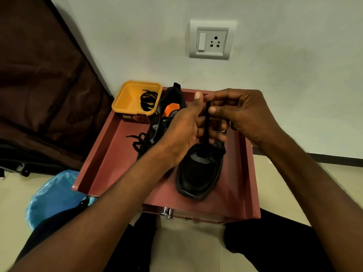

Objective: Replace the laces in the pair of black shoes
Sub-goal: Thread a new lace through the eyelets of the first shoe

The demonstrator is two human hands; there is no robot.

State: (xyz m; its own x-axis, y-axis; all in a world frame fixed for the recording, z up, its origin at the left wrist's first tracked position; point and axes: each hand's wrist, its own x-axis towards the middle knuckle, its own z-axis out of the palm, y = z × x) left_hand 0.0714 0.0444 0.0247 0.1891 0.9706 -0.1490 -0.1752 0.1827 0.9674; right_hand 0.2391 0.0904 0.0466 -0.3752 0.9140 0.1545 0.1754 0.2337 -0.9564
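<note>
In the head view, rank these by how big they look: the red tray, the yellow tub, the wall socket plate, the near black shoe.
1. Red tray
2. Near black shoe, partly hidden by the hands
3. Yellow tub and socket plate: look alike, and the distances differ, so unranked.

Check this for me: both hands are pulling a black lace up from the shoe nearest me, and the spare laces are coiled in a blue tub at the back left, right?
Not quite: the tub is yellow, not blue, as the head view shows. The rest holds: the left hand and right hand hold the black lace above the near shoe, and the spare laces lie coiled in that tub.
</note>
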